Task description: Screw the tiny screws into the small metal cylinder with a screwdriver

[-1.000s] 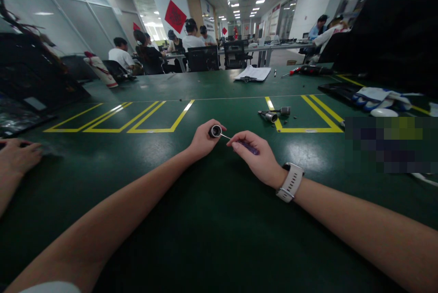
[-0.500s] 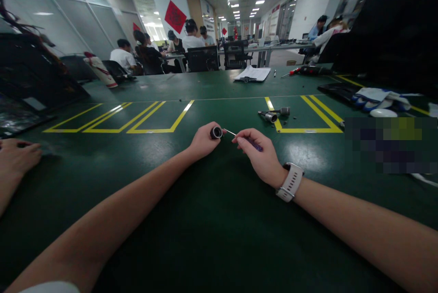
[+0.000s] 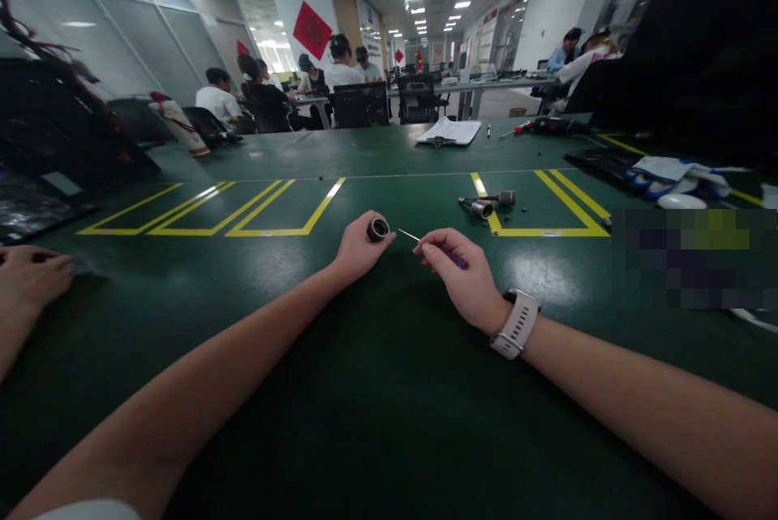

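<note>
My left hand (image 3: 360, 249) is closed round a small dark cylindrical part (image 3: 378, 229), whose round open end faces the camera. In my right hand (image 3: 453, 261) is a thin screwdriver (image 3: 457, 259) with a purple handle, its metal shaft pointing left. The screwdriver's tip is a short way right of the cylindrical part, apart from it. Beyond my right hand, two metal cylindrical parts with dark stems (image 3: 482, 208) lie on the green table (image 3: 389, 390), across a yellow tape line.
Another person's hand (image 3: 36, 277) rests at the left edge. Yellow tape outlines mark the table. Further back lie a clipboard with paper (image 3: 450, 131) and a red-and-black tool (image 3: 550, 125). Gloves (image 3: 674, 176) lie at the right. Small dark bits sit near the metal parts.
My left hand has moved slightly left with the cylindrical part, widening the gap to the screwdriver's tip. My right hand has barely moved.
</note>
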`<action>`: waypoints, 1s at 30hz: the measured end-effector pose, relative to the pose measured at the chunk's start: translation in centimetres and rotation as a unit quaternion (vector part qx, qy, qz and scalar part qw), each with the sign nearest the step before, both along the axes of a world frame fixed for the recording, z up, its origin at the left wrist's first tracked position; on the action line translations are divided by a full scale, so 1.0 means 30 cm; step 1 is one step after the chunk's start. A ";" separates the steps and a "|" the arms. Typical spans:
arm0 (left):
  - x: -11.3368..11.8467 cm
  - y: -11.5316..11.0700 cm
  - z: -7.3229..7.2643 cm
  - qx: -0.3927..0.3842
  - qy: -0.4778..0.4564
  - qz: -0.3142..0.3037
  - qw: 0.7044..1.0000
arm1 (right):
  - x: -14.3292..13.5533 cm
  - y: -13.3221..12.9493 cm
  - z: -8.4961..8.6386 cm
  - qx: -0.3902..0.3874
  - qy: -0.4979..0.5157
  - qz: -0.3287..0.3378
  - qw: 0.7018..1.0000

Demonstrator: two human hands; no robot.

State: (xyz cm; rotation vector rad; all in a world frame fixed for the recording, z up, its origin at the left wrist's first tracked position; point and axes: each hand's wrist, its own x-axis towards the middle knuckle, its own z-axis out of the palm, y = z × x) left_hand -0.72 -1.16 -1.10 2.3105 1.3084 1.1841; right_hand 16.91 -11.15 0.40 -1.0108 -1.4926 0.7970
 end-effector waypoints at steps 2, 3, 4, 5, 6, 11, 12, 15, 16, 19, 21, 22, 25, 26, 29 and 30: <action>-0.001 0.003 0.001 -0.005 0.004 0.026 1.000 | -0.001 -0.001 0.005 0.000 -0.009 -0.001 1.000; -0.001 0.004 0.003 -0.007 0.005 0.035 0.999 | -0.001 -0.001 0.007 0.002 -0.015 -0.004 1.000; -0.001 0.003 0.005 -0.010 0.007 0.039 0.999 | 0.000 -0.001 0.008 0.005 -0.019 -0.008 1.000; 0.000 0.002 0.007 -0.013 0.009 0.038 0.999 | 0.000 -0.001 0.008 0.009 -0.023 -0.014 1.000; 0.000 0.001 0.008 -0.017 0.012 0.034 0.999 | 0.001 -0.001 0.008 0.013 -0.026 -0.021 0.999; 0.004 -0.007 0.010 -0.028 0.019 0.008 0.999 | 0.002 0.003 -0.001 0.023 -0.031 -0.037 0.999; 0.005 -0.008 0.010 -0.027 0.018 0.008 0.999 | 0.002 0.004 -0.002 0.024 -0.032 -0.038 0.998; 0.005 -0.009 0.012 -0.012 0.026 0.006 1.000 | 0.001 0.003 -0.002 0.019 -0.024 -0.031 0.999; 0.004 -0.009 0.012 -0.002 0.030 0.002 1.000 | 0.001 0.002 -0.001 0.017 -0.018 -0.024 0.999; 0.002 -0.007 0.014 0.023 0.043 -0.018 0.999 | 0.004 -0.004 0.003 0.020 -0.005 0.012 1.000; 0.000 -0.007 0.015 0.028 0.043 -0.031 0.998 | 0.007 -0.007 0.006 0.024 -0.008 0.046 0.999; -0.001 -0.007 0.015 0.026 0.039 -0.038 0.998 | 0.007 -0.009 0.007 0.023 -0.013 0.059 0.998; -0.001 -0.010 0.014 0.015 0.010 -0.059 0.998 | 0.007 -0.010 0.011 0.013 -0.026 0.074 0.997; 0.000 -0.012 0.014 0.008 -0.001 -0.066 0.998 | 0.006 -0.010 0.012 0.010 -0.028 0.073 0.997; 0.005 -0.019 0.018 -0.016 -0.025 -0.080 0.996 | 0.002 -0.006 0.011 0.004 -0.030 0.069 0.997; 0.006 -0.021 0.019 -0.022 -0.028 -0.083 0.996 | 0.000 -0.005 0.010 0.003 -0.031 0.069 0.997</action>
